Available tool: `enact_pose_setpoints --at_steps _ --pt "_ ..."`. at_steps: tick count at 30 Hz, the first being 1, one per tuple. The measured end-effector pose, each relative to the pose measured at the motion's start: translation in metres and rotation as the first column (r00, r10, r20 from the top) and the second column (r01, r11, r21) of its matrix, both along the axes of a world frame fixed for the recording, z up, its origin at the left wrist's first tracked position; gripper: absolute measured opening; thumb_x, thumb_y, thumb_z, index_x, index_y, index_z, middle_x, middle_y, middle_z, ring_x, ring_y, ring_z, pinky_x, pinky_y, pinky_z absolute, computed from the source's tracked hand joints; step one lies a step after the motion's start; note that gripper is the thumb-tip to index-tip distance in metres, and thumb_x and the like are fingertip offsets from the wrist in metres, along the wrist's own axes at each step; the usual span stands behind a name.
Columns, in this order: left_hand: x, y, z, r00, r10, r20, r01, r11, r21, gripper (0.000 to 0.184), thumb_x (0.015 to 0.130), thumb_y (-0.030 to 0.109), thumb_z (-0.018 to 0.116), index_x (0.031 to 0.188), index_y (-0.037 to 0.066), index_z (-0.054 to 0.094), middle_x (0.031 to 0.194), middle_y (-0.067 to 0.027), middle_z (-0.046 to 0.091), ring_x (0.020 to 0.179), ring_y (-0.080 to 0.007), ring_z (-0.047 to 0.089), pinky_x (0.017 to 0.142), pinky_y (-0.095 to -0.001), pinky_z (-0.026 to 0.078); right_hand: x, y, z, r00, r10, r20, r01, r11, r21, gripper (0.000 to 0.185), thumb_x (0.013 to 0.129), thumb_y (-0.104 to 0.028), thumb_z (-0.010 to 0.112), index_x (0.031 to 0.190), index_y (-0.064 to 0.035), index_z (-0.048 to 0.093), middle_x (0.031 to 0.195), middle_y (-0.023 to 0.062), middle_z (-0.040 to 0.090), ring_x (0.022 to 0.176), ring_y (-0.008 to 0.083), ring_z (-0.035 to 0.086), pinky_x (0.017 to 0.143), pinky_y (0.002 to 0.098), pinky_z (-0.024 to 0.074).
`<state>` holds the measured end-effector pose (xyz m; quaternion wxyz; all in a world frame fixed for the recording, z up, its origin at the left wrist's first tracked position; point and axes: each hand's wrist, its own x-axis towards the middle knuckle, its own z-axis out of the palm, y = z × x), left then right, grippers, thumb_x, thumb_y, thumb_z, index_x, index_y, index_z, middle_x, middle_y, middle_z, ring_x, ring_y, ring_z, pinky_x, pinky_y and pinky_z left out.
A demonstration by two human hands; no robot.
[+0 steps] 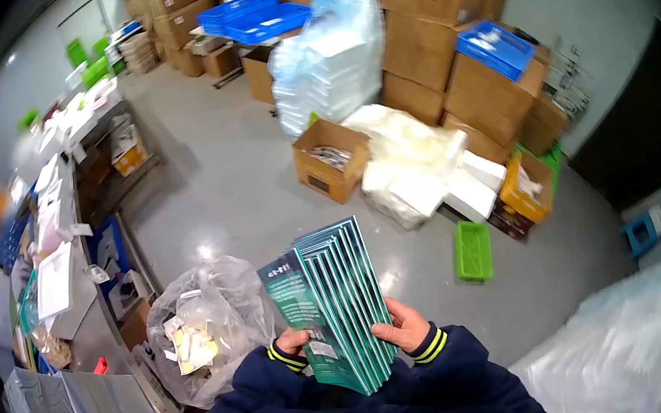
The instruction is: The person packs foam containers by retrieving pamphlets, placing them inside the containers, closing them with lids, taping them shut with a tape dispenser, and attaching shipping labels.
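A fanned stack of thin, dark green printed pieces (337, 315) is held upright in front of my chest. White text and a pale label show on the face nearest the left; whether they are booklets or flat boxes I cannot tell. My left hand (292, 342) is closed on the stack's left side, its other fingers hidden behind. My right hand (400, 326) grips the right edge, with the thumb lying across the pieces' edges. Both sleeves are dark blue with yellow-striped cuffs.
A clear plastic bag of scraps (224, 293) stands at left beside the cluttered workbench (78, 305). Ahead are an open cardboard box (326, 175), a green crate (472, 251) and white foam boxes (475, 186). Plastic-wrapped material (619, 335) lies at lower right; stacked cartons (417, 42) line the back.
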<state>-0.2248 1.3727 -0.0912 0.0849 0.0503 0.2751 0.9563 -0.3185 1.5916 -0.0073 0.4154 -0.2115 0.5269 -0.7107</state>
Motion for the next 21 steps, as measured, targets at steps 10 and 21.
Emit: enact_pose_setpoints --at_steps 10,21 --pt "-0.095 -0.096 -0.023 0.875 0.429 0.223 -0.449 0.892 0.048 0.059 0.085 0.037 0.052 0.130 0.003 0.035 0.125 -0.0118 0.047 0.113 -0.0221 0.048 0.096 -0.0361 0.040 -0.162 -0.185 0.026 0.870 0.470 -0.148 -0.459 0.883 0.100 0.041 0.089 -0.017 0.053 0.122 0.0029 0.041 0.103 0.0044 0.055 0.091 0.0074 0.051 0.081 0.0229 0.0418" --pt "-0.175 -0.290 -0.009 0.732 0.670 0.126 -0.672 0.740 -0.030 0.055 0.086 0.032 0.052 0.130 0.003 0.036 0.125 -0.0115 0.048 0.112 -0.0223 0.049 0.095 -0.0359 0.040 -0.283 -0.408 0.063 0.745 0.626 -0.229 -0.613 0.779 0.134 0.036 0.088 -0.016 0.050 0.116 0.0065 0.048 0.099 0.0033 0.057 0.085 0.0073 0.050 0.076 0.0209 0.0391"
